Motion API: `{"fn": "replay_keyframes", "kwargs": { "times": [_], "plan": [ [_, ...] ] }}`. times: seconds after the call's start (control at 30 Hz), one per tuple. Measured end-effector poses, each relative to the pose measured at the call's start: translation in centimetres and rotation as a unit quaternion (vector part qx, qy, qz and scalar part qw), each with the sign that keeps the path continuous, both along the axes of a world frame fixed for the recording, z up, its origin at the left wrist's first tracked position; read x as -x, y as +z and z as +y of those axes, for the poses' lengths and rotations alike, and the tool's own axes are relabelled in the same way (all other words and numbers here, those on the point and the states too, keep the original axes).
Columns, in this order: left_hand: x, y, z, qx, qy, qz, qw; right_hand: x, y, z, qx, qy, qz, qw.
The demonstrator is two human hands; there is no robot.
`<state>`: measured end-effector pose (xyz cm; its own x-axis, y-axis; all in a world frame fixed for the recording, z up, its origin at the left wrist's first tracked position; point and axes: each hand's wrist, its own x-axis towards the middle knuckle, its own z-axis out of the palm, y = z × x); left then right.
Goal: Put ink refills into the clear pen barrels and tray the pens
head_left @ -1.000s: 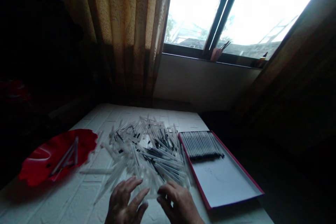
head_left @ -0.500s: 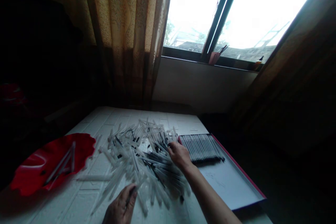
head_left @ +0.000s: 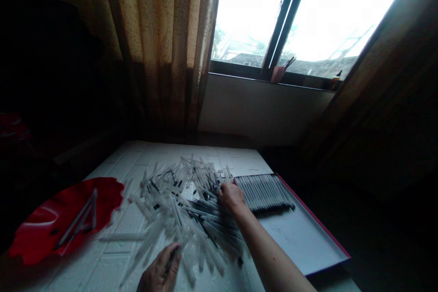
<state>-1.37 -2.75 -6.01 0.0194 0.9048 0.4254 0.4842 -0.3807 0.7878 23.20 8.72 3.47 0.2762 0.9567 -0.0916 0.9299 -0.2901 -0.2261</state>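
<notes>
Clear pen barrels [head_left: 150, 232] lie in a loose pile across the white table [head_left: 112, 260], with thin dark ink refills [head_left: 205, 205] and small black pen parts among them. My left hand [head_left: 160, 268] is closed at the near edge of the pile, thumb against fingers, on what looks like a clear pen barrel pointing up and right. At the pile's right side, my right hand [head_left: 232, 195] reaches in beside the box with its fingers curled together; its fingertips and anything in them are hidden. A row of black-tipped pens [head_left: 265, 191] fills the far part of a shallow red-edged box [head_left: 328, 232].
On the left stands a red wavy-rimmed dish [head_left: 37, 223] with a few pen parts in it. Behind the table are a curtain [head_left: 153, 32] and a window. A pink cup [head_left: 278, 74] and a small bottle [head_left: 336, 81] stand on the sill.
My right hand has shifted very slightly and its fingers look more curled. My left hand keeps its grip near the same spot. The whole view has tilted a little.
</notes>
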Motion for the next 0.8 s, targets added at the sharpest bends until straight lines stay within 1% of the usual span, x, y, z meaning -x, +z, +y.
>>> {"fn": "replay_keyframes", "kwargs": {
  "times": [0.17,0.23,0.3,0.43,0.5,0.57,0.6,0.63,0.73,0.8],
  "plan": [
    [0.2,0.0,0.0,-0.015,-0.007,0.004,1.000,-1.3,0.8,-2.6,-0.073,-0.022,0.044,0.996],
    [0.5,-0.1,0.1,-0.025,-0.005,0.008,1.000,-2.0,0.9,-4.1,-0.116,-0.024,0.084,0.989],
    [1.0,-0.2,0.3,-0.040,-0.014,0.019,0.999,-2.6,0.7,-5.8,-0.162,-0.023,0.141,0.976],
    [1.8,-0.4,0.7,-0.066,-0.043,0.055,0.995,-2.7,0.0,-9.3,-0.223,-0.015,0.264,0.938],
    [1.8,-0.3,0.7,-0.077,-0.043,0.069,0.994,-2.2,-0.1,-10.8,-0.249,-0.012,0.338,0.908],
    [1.8,-0.3,0.6,-0.086,-0.040,0.083,0.992,-1.5,0.0,-12.1,-0.273,-0.011,0.417,0.867],
    [1.7,-0.2,0.5,-0.088,-0.039,0.088,0.991,-1.2,0.2,-12.5,-0.279,-0.005,0.444,0.851],
    [1.7,-0.1,0.5,-0.089,-0.037,0.093,0.991,-1.0,0.5,-12.9,-0.279,0.004,0.458,0.844],
    [1.6,0.1,0.4,-0.091,-0.036,0.102,0.990,-0.7,1.3,-13.4,-0.269,0.026,0.443,0.855],
    [1.6,0.1,0.4,-0.099,-0.042,0.104,0.989,-0.8,1.6,-13.5,-0.258,0.028,0.430,0.865]
  ]
}}
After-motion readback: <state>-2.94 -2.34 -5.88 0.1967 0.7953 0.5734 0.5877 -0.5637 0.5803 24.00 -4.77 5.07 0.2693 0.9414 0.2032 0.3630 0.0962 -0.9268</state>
